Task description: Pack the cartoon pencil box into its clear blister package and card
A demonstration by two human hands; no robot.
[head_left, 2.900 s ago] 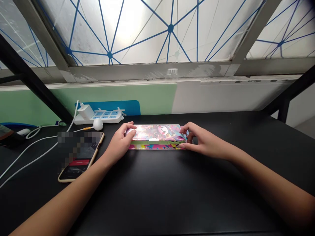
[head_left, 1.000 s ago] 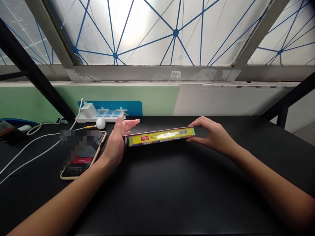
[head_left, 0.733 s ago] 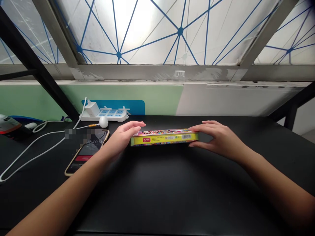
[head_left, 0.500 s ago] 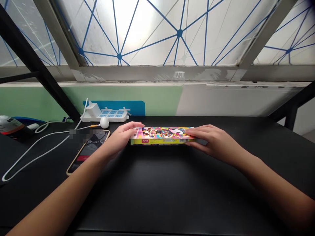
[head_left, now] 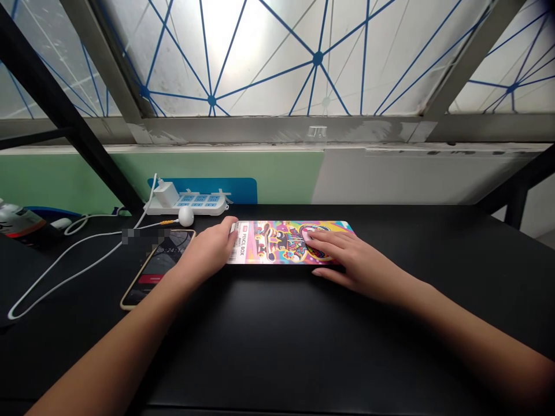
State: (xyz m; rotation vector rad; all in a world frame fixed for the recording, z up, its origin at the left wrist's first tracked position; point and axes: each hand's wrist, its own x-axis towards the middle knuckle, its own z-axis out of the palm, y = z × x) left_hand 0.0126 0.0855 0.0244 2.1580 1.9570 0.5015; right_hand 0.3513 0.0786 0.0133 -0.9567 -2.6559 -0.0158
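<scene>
A colourful pencil box [head_left: 277, 241] lies flat on the black table [head_left: 277, 335], its printed face with a barcode end turned up. My left hand [head_left: 208, 254] curls around the box's left end, fingers bent over the edge. My right hand [head_left: 347, 260] rests on the box's right half, fingers stretched flat on the cartoon print and thumb beside the near edge.
A phone [head_left: 156, 267] lies left of my left hand. Behind it are a white power strip [head_left: 191, 203] with a charger, a small white ball [head_left: 186, 216] and a white cable [head_left: 65, 260]. A can [head_left: 19, 222] stands at the far left edge.
The box was lifted and stood on its long yellow edge, then tipped over flat onto the table with another face up. My right hand slid onto its top.
</scene>
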